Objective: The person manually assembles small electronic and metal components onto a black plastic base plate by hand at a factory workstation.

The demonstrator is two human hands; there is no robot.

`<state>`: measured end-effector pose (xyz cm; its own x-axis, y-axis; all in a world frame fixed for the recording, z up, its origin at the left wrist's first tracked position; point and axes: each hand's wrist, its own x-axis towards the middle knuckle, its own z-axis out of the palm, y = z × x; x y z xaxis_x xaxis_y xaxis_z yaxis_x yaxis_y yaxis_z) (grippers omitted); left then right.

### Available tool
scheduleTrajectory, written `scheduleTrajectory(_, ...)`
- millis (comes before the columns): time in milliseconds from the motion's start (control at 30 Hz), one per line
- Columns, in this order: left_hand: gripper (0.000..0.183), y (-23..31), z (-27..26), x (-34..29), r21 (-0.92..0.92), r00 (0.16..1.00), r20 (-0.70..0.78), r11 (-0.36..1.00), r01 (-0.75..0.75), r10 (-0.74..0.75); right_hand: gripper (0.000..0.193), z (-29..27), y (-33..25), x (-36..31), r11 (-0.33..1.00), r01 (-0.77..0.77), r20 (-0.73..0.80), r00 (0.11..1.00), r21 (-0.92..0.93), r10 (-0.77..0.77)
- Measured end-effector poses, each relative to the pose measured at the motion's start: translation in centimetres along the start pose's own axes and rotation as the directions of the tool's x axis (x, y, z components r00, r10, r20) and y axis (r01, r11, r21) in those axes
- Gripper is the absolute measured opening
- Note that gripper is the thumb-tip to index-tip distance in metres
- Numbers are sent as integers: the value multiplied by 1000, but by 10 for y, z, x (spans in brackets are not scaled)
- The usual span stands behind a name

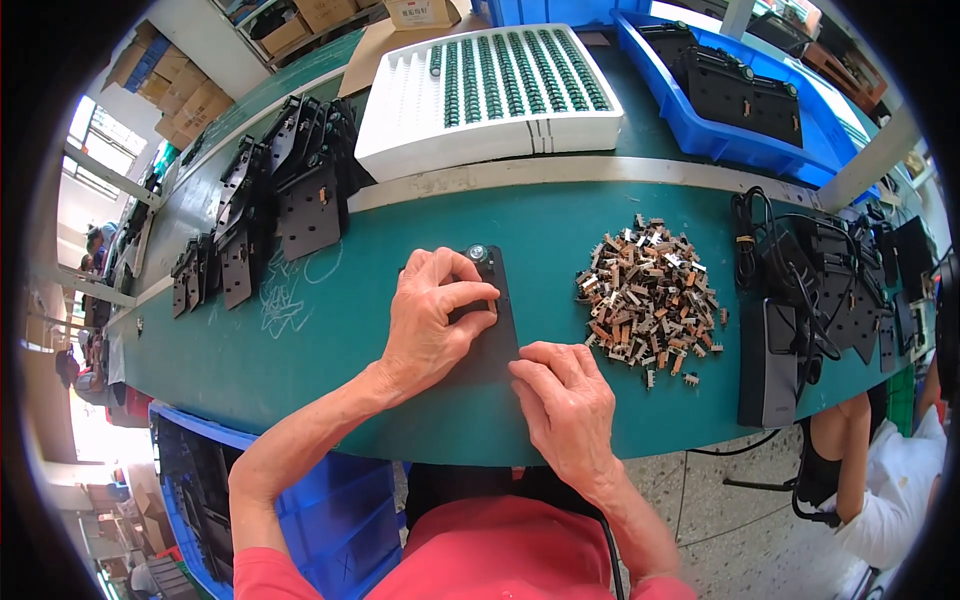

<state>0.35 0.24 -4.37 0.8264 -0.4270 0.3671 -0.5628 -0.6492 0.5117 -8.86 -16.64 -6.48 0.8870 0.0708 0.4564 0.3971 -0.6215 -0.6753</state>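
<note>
A dark flat panel point(492, 350) with rounded corners lies on the green table in front of me. A round, silvery-green component point(478, 253) sits at its far end. My left hand point(432, 315) is over the panel, thumb and forefinger closed in a pinch near its right edge; what is between the fingertips is too small to name. My right hand point(572, 405) holds the panel's right edge lower down, fingers bent together. To the right is a heap of small slide switches point(650, 295) with metal and brown parts.
Behind the panel stands a white foam tray point(480, 140) with rows of green round parts. Dark panels point(310, 205) are stacked at left, and others lie in a blue bin point(690, 130) at back right. A black box point(768, 365) with cables stands right; another person's arm point(853, 455) is beyond.
</note>
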Motion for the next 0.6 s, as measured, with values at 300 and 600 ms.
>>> scheduleTrajectory(300,25,0,-3,0,34,998,61,999,-17,14,21,0,-1,-1,1000,-3,-3,1000,15,3)
scheduleTrajectory(600,27,1,-6,-1,-8,998,58,1000,5,-5,21,-1,1,-1,1000,11,-10,1000,15,-11)
